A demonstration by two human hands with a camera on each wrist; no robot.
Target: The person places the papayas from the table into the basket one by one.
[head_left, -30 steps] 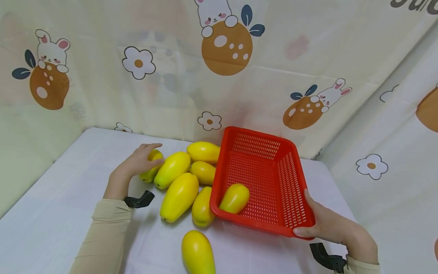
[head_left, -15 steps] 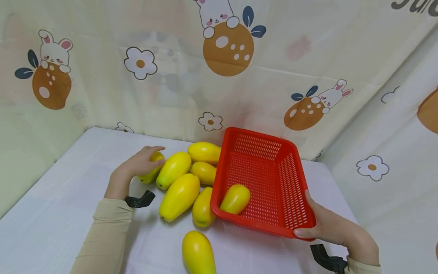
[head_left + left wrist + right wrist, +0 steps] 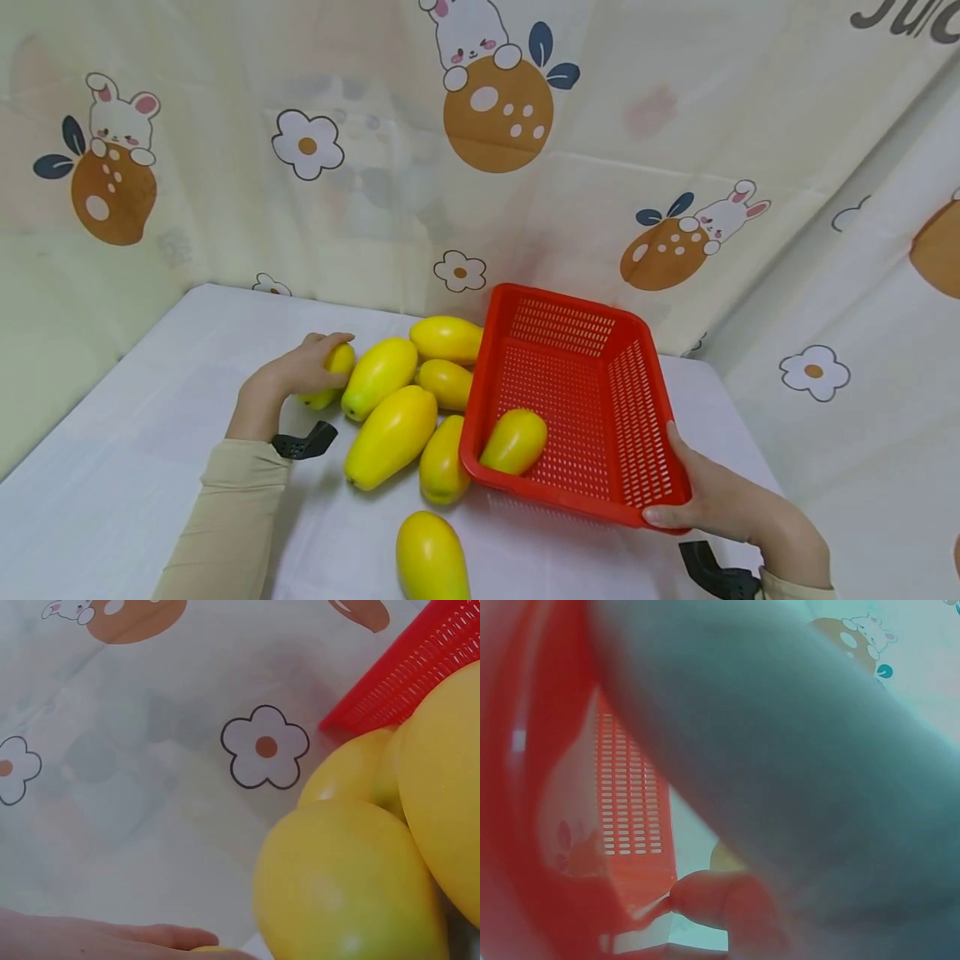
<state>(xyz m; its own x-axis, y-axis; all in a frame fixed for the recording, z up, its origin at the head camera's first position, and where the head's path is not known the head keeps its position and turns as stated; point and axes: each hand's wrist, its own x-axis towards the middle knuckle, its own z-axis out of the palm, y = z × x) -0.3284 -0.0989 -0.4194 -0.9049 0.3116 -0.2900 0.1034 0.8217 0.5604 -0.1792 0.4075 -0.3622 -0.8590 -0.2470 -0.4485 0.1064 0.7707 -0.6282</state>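
Note:
My left hand (image 3: 303,367) curls over a yellow papaya (image 3: 340,360) at the left end of the group, its fingers over the far side and most of the fruit covered. In the left wrist view that hand shows only at the bottom edge. With thumb over the rim, my right hand (image 3: 723,492) grips the near right corner of a red plastic basket (image 3: 557,492). The basket sits tilted, its inside facing me. One papaya (image 3: 516,442) lies inside, in the near left corner. The right wrist view is mostly filled by the hand and blurred red plastic.
Several more papayas lie between the left hand and the basket, including a large papaya (image 3: 392,437) and another papaya (image 3: 444,461) against the basket's left side. A single papaya (image 3: 431,557) lies nearer me. Behind the white-covered table (image 3: 90,458) hangs a printed curtain (image 3: 375,225).
My left hand has lowered slightly and its fingers have drawn in around the leftmost papaya. The right hand and the basket have stayed in place.

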